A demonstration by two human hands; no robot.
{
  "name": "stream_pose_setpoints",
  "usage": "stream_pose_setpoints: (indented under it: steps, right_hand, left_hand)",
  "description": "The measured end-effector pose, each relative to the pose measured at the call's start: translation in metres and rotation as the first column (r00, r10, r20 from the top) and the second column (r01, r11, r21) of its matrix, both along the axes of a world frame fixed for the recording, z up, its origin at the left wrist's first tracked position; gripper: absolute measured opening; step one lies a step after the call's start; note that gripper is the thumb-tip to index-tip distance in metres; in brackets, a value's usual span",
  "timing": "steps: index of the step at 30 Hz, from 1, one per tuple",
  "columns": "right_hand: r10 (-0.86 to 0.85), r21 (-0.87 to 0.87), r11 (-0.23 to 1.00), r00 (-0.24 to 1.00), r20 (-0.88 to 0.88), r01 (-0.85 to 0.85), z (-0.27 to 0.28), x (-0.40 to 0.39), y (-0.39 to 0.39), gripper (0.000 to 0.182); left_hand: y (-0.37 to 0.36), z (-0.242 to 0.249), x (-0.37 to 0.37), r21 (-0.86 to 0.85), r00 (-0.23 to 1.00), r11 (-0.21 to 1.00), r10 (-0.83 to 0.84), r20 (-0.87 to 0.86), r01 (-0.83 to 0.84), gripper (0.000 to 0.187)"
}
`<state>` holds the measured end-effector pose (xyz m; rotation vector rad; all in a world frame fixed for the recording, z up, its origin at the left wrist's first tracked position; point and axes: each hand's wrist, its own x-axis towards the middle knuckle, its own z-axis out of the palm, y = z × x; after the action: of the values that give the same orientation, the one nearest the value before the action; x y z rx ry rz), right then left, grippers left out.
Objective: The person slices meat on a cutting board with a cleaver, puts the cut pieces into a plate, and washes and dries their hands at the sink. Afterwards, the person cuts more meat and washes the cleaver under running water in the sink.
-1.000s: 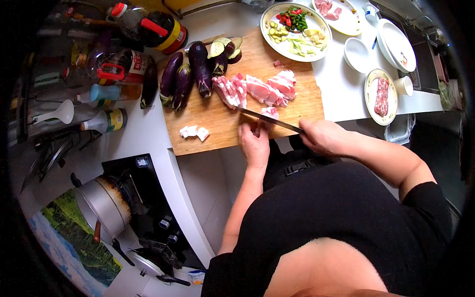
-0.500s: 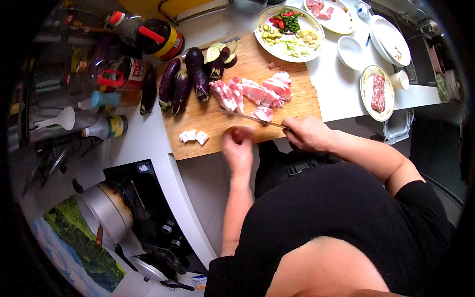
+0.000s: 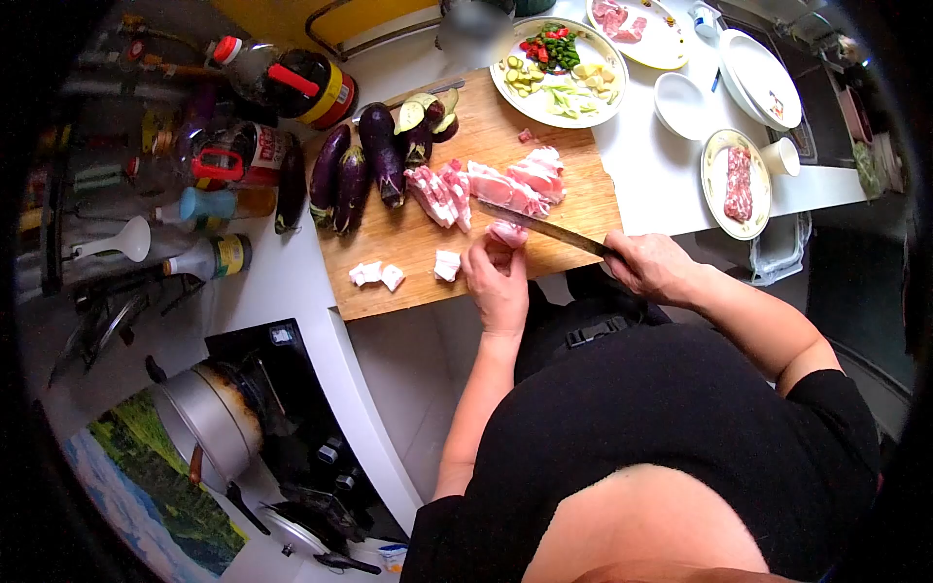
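My right hand (image 3: 656,269) is closed around the handle of a knife (image 3: 554,231), whose blade slants up and left over the wooden cutting board (image 3: 573,255). Close under the blade, my left hand (image 3: 498,287) pinches a small piece of pork (image 3: 507,233) against the board. Sliced pork (image 3: 510,185) lies just beyond the blade, with more strips (image 3: 439,194) to its left. White fat pieces (image 3: 376,275) rest near the board's front left, and another white fat piece (image 3: 447,265) lies beside my left fingers. Several eggplants (image 3: 381,155), one cut open, lie at the back left.
Behind the board stands a plate of chopped peppers and vegetables (image 3: 604,115). To the right are a white bowl (image 3: 680,105), a plate of minced-looking meat (image 3: 738,185) and a cup (image 3: 782,157). Bottles (image 3: 316,92) crowd the left; a pot (image 3: 209,418) sits on the stove.
My left hand has moved up and right onto the small pork piece. A white fat piece now shows where that hand was. My right hand and knife have shifted right.
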<state>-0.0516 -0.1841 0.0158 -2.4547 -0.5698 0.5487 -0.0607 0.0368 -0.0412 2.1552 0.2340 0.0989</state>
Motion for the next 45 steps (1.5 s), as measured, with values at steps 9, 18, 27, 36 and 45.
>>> stream_pose_setpoints:
  steps: [9,18,27,36,45]
  right_hand:
    - [0.038,0.001,0.999,0.999,-0.009,-0.038,-0.013,-0.003,-0.014,0.016]
    - [0.041,0.111,0.993,0.999,0.011,-0.042,-0.015,0.001,-0.037,0.014]
    - [-0.299,0.321,0.899,0.953,-0.047,0.298,-0.008,0.003,-0.072,0.012]
    - [-0.038,0.202,0.979,0.999,0.027,0.031,-0.012,0.005,-0.07,0.012]
    - [0.149,0.09,0.986,0.983,-0.112,-0.139,-0.007,0.022,-0.036,0.016]
  left_hand:
    - [-0.008,0.003,0.015,-0.751,0.857,0.441,0.092,-0.507,-0.491,0.032]
    - [-0.01,-0.024,0.018,-0.476,0.913,0.812,0.158,-0.376,-0.337,0.02]
    - [0.009,0.011,0.01,-0.64,0.866,0.681,-0.017,-0.5,-0.356,0.022]
    - [-0.018,-0.009,0.012,-0.585,0.861,0.685,0.127,-0.492,-0.435,0.018]
    - [-0.03,-0.007,0.002,-0.622,0.78,0.475,0.315,-0.54,-0.622,0.02]
